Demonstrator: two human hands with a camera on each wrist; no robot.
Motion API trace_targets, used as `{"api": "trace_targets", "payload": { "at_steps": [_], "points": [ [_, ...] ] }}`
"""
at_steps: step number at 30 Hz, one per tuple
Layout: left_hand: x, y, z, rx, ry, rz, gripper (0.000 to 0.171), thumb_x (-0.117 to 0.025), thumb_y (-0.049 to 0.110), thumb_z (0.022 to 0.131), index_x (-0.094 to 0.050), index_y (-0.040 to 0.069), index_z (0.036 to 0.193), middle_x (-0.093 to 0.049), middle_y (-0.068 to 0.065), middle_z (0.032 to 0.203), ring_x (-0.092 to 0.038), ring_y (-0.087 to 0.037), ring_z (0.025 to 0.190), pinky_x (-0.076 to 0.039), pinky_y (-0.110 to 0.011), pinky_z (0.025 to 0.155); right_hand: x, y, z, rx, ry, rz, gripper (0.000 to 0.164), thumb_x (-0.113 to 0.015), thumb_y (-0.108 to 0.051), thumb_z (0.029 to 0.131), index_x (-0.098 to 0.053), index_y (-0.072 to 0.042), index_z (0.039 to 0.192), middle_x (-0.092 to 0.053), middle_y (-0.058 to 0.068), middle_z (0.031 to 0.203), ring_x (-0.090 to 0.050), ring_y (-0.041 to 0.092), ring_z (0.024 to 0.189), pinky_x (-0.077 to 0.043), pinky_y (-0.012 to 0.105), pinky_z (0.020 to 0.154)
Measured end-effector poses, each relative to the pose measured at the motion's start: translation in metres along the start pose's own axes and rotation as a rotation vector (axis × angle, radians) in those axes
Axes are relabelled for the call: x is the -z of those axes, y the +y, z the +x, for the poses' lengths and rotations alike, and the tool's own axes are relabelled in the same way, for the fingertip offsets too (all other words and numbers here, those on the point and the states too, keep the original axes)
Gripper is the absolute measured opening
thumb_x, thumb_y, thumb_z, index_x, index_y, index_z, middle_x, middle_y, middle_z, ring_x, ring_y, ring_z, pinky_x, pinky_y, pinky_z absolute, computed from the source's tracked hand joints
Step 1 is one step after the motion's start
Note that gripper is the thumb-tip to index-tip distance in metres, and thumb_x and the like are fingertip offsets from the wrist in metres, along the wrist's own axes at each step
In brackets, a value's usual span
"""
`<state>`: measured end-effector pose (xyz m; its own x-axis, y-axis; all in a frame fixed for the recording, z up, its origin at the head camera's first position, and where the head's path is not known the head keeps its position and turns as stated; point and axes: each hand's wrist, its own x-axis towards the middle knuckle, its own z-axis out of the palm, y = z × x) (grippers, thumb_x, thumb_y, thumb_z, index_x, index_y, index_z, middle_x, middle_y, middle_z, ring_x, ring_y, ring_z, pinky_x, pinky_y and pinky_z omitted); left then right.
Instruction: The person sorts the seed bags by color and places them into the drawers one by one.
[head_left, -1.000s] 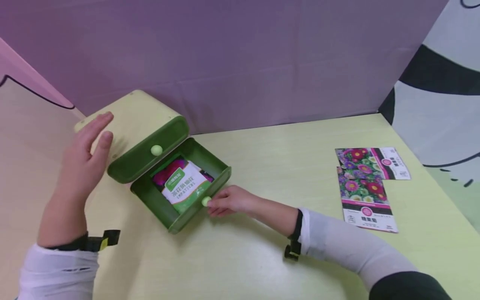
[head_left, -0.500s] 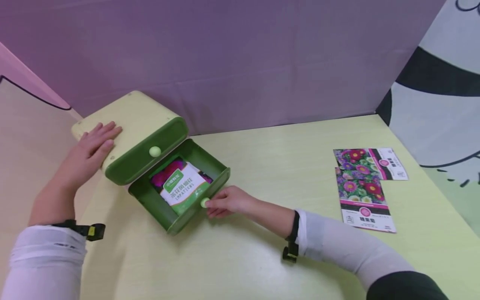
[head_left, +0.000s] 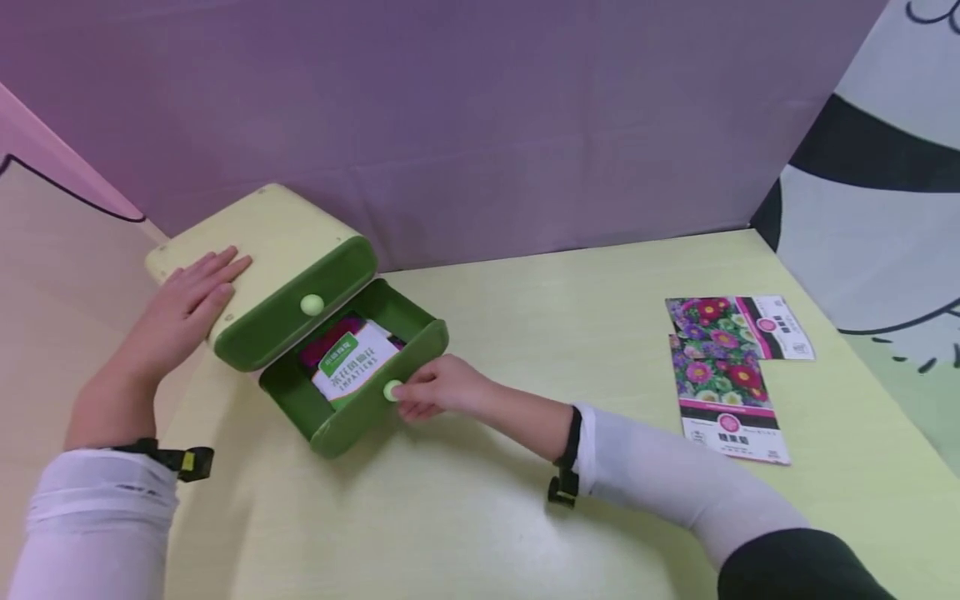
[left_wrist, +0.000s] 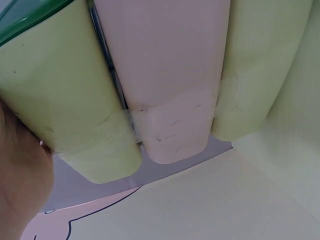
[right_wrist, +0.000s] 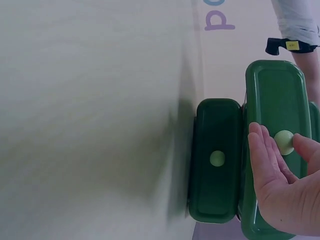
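Observation:
A small stacked drawer unit (head_left: 281,229) with a cream top stands at the back left. Its middle green drawer (head_left: 341,429) is partly pulled out, with a seed packet (head_left: 360,357) marked IMPATIENS lying inside. My right hand (head_left: 453,387) pinches the pale round knob (head_left: 392,390) on that drawer's front. In the right wrist view the thumb meets one side of the knob, the other fingers lying along the drawer front. My left hand (head_left: 187,308) rests on the unit's top with its fingers extended; the left wrist view shows the unit's cream and pink side.
Two overlapping seed packets (head_left: 727,400) with flower pictures lie on the table (head_left: 525,517) to the right. A purple backdrop (head_left: 480,125) rises behind the table. Below the pulled-out drawer, the bottom drawer (right_wrist: 217,192) is closed.
My left hand has come down onto the unit's top. The middle drawer has slid a little way in, my right hand moving with its knob. The packets on the table stay put.

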<state>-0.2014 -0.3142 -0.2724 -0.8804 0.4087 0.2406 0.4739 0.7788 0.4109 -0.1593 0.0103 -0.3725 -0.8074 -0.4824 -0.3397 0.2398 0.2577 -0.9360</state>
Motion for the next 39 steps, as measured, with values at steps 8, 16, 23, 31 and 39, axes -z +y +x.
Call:
{"api": "trace_targets", "payload": {
  "at_steps": [8,16,23,31,39],
  "points": [
    [0.0,-0.003,0.001,-0.007,0.006,-0.022,0.045,-0.034,0.018,0.105,-0.037,0.004,0.148,-0.024,-0.026,0.156,-0.01,-0.045,0.147,0.004,-0.057,0.12,-0.009,-0.019,0.031,-0.007,0.03,-0.052,0.027,-0.07,-0.019,0.089,-0.07,0.007,0.097,-0.074,0.017,0.087,-0.071,0.036,0.092,-0.059,0.04,0.082],
    [-0.001,-0.001,0.002,-0.019,0.023,-0.028,0.045,-0.034,0.018,0.105,-0.037,0.004,0.148,-0.024,-0.027,0.156,-0.01,-0.045,0.147,0.005,-0.056,0.121,-0.019,-0.035,0.056,0.03,0.081,-0.161,0.029,-0.069,-0.023,0.091,-0.071,0.005,0.097,-0.074,0.014,0.086,-0.072,0.03,0.09,-0.06,0.035,0.079],
    [-0.005,0.0,0.004,-0.01,0.006,-0.029,0.045,-0.036,0.018,0.105,-0.038,0.005,0.147,-0.025,-0.025,0.156,-0.011,-0.044,0.147,0.003,-0.056,0.121,-0.025,-0.038,0.071,0.088,0.161,-0.298,0.03,-0.067,-0.029,0.092,-0.074,0.0,0.09,-0.074,0.01,0.081,-0.072,0.028,0.087,-0.06,0.031,0.074],
    [-0.004,0.0,0.003,-0.012,0.022,-0.017,0.044,-0.035,0.017,0.105,-0.038,0.004,0.147,-0.025,-0.026,0.156,-0.011,-0.044,0.147,0.003,-0.056,0.121,-0.035,-0.039,0.081,0.197,0.25,-0.425,0.037,-0.062,-0.035,0.095,-0.076,-0.004,0.081,-0.072,0.004,0.072,-0.058,0.007,0.06,-0.042,0.014,0.057],
    [-0.004,0.002,-0.001,-0.005,0.021,-0.023,0.045,-0.033,0.018,0.105,-0.036,0.004,0.148,-0.023,-0.026,0.156,-0.009,-0.043,0.147,0.005,-0.055,0.121,-0.042,-0.034,0.084,0.259,0.308,-0.521,0.034,-0.058,-0.038,0.097,-0.076,-0.01,0.09,-0.07,-0.002,0.073,-0.055,0.003,0.059,-0.042,0.013,0.055]
  ]
}}
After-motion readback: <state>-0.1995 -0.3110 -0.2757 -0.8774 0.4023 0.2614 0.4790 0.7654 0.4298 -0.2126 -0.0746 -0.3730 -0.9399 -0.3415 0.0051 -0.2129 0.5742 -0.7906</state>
